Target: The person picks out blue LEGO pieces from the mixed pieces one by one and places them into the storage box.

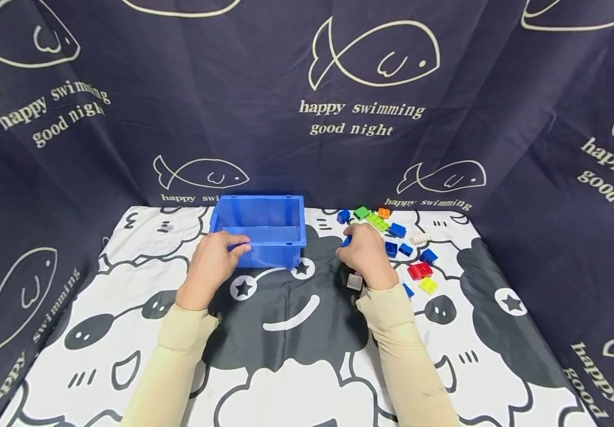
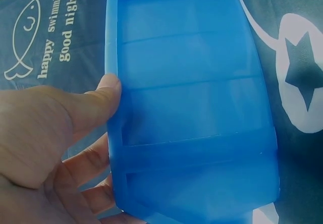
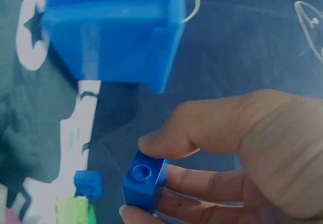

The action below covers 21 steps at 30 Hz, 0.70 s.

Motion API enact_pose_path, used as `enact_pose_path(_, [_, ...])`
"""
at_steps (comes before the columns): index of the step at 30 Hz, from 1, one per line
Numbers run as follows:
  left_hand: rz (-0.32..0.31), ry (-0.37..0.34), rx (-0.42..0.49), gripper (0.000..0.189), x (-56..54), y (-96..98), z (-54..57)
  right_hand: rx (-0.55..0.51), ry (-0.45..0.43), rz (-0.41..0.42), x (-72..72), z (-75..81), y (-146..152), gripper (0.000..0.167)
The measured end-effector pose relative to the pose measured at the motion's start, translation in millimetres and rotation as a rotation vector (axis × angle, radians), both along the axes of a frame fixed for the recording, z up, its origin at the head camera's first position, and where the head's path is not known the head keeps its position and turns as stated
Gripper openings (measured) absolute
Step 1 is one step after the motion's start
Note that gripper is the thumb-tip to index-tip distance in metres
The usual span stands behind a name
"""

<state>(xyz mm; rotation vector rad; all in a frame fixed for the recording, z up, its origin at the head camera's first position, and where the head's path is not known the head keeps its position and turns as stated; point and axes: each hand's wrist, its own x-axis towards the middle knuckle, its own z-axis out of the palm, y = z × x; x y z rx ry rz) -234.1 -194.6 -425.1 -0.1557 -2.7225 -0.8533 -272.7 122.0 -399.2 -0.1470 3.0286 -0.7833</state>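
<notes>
A blue plastic bin point(image 1: 271, 256) stands left of the middle, near the back of the cloth. My left hand point(image 1: 212, 264) grips its near rim at the left corner; in the left wrist view the thumb lies over the edge and the other fingers go partly out of sight behind the wall. To the right of the bin, my right hand point(image 1: 366, 252) pinches a blue toy brick point(image 3: 143, 181) between thumb and fingers. That brick shows one round stud in the right wrist view. A greyish brick point(image 1: 355, 281) lies just below this hand.
Loose bricks lie scattered at the right: a lime one point(image 1: 377, 222), a green one point(image 1: 361, 213), an orange one point(image 1: 384, 213), a red one point(image 1: 419, 271), a yellow one point(image 1: 428, 285), a cream one point(image 1: 421, 239) and several blue. A dark curtain point(image 1: 264, 136) hangs behind.
</notes>
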Motion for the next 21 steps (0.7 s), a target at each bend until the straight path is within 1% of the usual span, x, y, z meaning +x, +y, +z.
enact_pose_path(4, [-0.004,0.007,0.001,0.021,0.6,-0.4,0.7,-0.029,0.04,0.005,5.4,13.5,-3.7,0.049])
enact_pose_path(10, [-0.016,0.018,-0.005,0.021,0.8,-1.0,0.3,-0.058,0.154,0.009,11.3,31.5,-8.6,0.045])
enact_pose_path(17, [-0.017,0.022,-0.007,0.021,1.9,-0.4,-0.6,-0.07,0.234,0.023,11.6,44.8,-20.1,0.045])
enact_pose_path(21, [-0.018,0.025,-0.007,0.021,2.1,-0.3,0.0,-0.079,0.26,0.056,8.5,48.4,-29.7,0.045])
